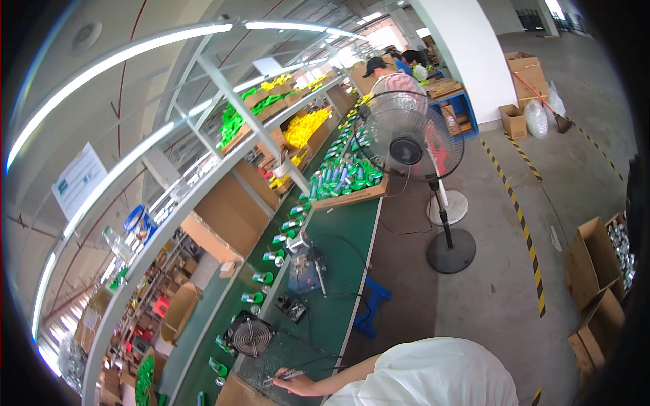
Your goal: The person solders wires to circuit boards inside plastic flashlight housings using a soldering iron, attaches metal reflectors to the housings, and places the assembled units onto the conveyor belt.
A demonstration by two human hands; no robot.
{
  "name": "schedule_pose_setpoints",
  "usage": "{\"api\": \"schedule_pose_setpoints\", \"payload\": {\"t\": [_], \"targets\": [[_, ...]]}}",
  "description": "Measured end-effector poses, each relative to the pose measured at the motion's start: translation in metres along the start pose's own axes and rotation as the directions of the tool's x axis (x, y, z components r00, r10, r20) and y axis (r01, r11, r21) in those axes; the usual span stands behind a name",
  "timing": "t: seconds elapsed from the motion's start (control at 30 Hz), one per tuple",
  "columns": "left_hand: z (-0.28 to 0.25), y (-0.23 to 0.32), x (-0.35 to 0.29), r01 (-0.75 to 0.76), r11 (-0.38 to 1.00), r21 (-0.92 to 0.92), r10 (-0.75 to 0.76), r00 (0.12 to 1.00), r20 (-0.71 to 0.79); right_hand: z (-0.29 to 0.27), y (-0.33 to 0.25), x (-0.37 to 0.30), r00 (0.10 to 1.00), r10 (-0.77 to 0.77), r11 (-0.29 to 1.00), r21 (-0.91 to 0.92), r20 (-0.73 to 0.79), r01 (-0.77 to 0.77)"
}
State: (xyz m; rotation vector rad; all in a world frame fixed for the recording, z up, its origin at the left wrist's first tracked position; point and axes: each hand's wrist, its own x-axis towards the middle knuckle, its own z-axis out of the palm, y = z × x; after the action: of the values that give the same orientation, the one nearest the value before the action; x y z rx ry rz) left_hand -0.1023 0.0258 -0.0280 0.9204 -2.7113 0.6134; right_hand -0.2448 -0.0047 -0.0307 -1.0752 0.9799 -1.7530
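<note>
At the lower edge, my right hand (296,384) reaches over the bench from a white sleeve (433,372). Its fingers are closed round a slim, pen-shaped soldering iron (289,374), whose tip points left over the bench top. Close by, above the hand, stands a small square fan (251,337) with a round wire guard. Beyond it are a black tool holder (291,308) and a blue-grey bench unit (306,274) with a red light and a cable. Green-and-silver small parts (252,298) stand in a row along the belt. My left hand is out of sight.
A tray of green parts (347,174) sits farther along the bench (352,227). Shelving with yellow parts (308,127) runs along the left. To the right stand a pedestal fan (406,150), a blue stool (374,304) and cartons (596,264). A co-worker in a cap (376,65) is farther off.
</note>
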Motion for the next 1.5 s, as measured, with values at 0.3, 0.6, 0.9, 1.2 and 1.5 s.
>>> {"api": "schedule_pose_setpoints", "payload": {"t": [0.3, 0.6, 0.9, 1.2, 1.5], "targets": [[-0.027, 0.026, -0.035, 0.182, 0.975, -0.125, -0.155, 0.968, 0.195, -0.021, -0.009, -0.012, 0.988, 0.155, 0.986, -0.063, 0.025, -0.153], [-0.041, -0.002, -0.044, 0.152, 0.943, -0.296, -0.143, 0.988, 0.055, -0.005, -0.034, 0.005, 0.987, 0.16, 0.974, -0.159, -0.006, -0.159], [-0.031, -0.176, 0.005, 0.619, 0.626, -0.474, -0.767, 0.599, -0.231, -0.005, -0.018, 0.031, 0.96, 0.277, 0.924, -0.262, -0.051, -0.28], [0.104, -0.357, -0.002, 0.771, 0.57, 0.286, -0.822, 0.535, 0.195, -0.016, 0.0, 0.03, 0.986, 0.159, 0.853, -0.511, 0.049, -0.112], [0.142, -0.416, 0.02, 0.803, 0.467, 0.371, -0.88, 0.378, 0.288, -0.028, -0.007, 0.028, 0.952, 0.281, 0.888, -0.411, 0.126, -0.208]]}}
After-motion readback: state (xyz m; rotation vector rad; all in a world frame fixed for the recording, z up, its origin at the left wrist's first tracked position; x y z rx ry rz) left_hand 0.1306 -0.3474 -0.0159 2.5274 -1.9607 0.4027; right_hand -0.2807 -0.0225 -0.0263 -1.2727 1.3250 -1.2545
